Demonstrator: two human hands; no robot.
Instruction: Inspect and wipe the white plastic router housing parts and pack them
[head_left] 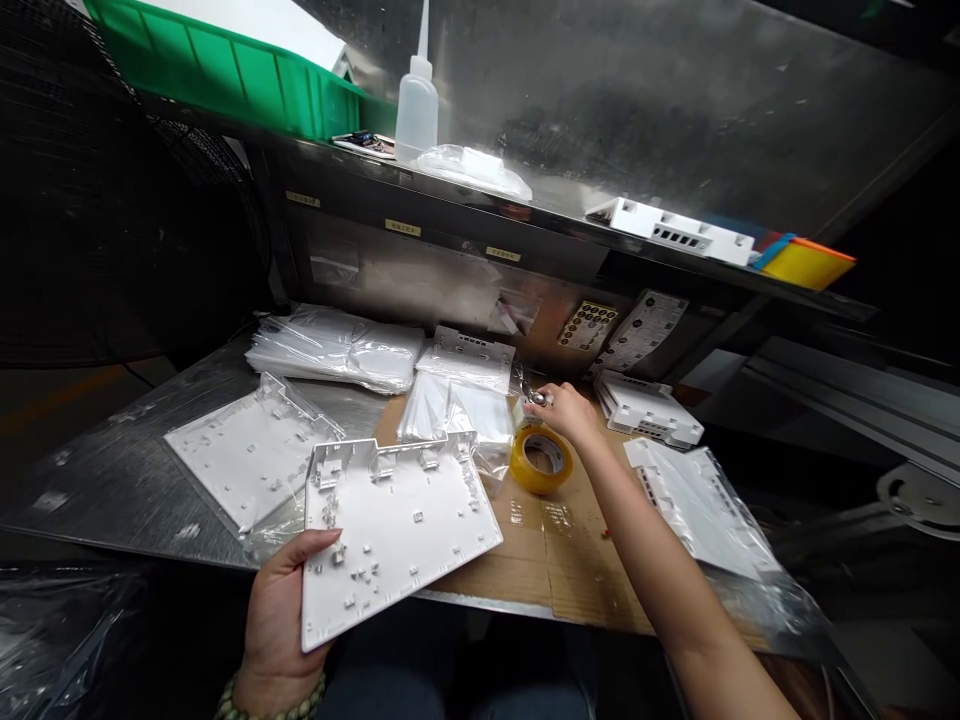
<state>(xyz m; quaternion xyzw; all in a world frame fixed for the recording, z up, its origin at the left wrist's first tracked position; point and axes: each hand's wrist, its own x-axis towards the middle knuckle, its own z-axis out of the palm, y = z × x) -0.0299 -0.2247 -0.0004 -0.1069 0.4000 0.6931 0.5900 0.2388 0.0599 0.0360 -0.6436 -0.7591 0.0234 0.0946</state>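
My left hand (281, 610) grips the lower left edge of a white plastic housing panel (397, 530), thumb on its inner face, where clips and posts stand up. Farther off, the fingers of my right hand (562, 408) are closed at a small shiny metal object (534, 396) whose kind I cannot make out. Just in front of that hand lies a roll of yellow packing tape (541, 462). Beside the roll is a stack of clear plastic bags (457, 410). Another white panel (247, 450) rests on clear film to the left.
Bagged white sheets (337, 345) are piled at the back left. White housings (649, 408) and a film-wrapped panel (701, 505) lie at the right. Cardboard (585, 560) covers part of the metal table. The shelf above holds a green bin (225, 75) and a squeeze bottle (417, 110).
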